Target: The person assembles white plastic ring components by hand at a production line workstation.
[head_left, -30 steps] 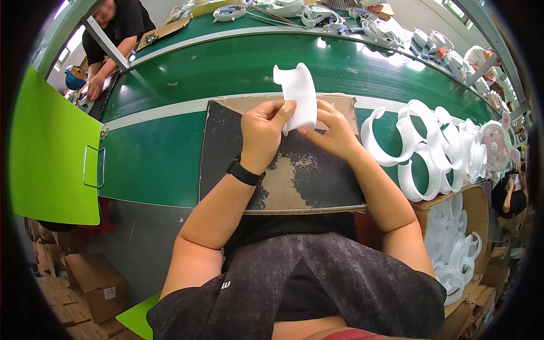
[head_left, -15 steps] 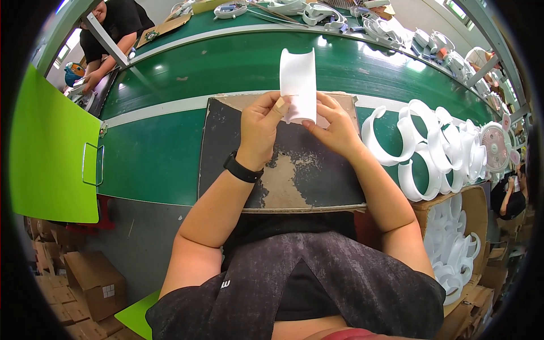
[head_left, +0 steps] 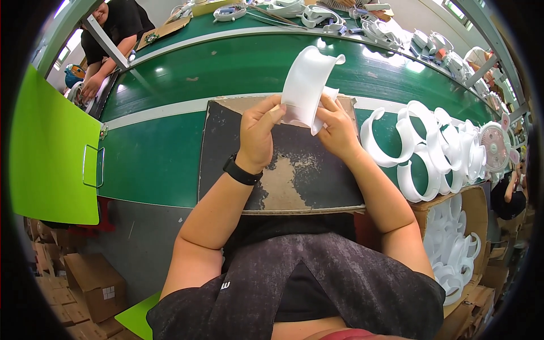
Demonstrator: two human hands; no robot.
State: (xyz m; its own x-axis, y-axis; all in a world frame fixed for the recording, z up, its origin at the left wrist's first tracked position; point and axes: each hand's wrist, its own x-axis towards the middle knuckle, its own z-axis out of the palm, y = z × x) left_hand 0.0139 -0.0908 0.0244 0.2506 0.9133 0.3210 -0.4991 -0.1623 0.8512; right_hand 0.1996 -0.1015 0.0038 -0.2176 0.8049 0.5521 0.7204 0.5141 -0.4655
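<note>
Between my two hands is a curved white plastic shell (head_left: 307, 79), tilted and raised above the far edge of a worn black board (head_left: 232, 164). My left hand (head_left: 259, 127) pinches its near left edge with the thumb. On the other side, my right hand (head_left: 337, 126) grips the near right edge, its fingers partly hidden behind the shell. To the right of my right hand, several C-shaped white plastic rings (head_left: 391, 153) stand on the green table.
A green conveyor belt (head_left: 226, 68) runs beyond the board. White rings fill a cardboard box (head_left: 479, 209) at lower right. A lime-green panel (head_left: 54, 153) stands at left. Co-workers sit at far left and right. White parts lie along the far bench (head_left: 385, 31).
The white shell has turned and tilted, its far end swinging right, so its curved side edge shows more. My right hand has shifted slightly along it; both hands keep hold.
</note>
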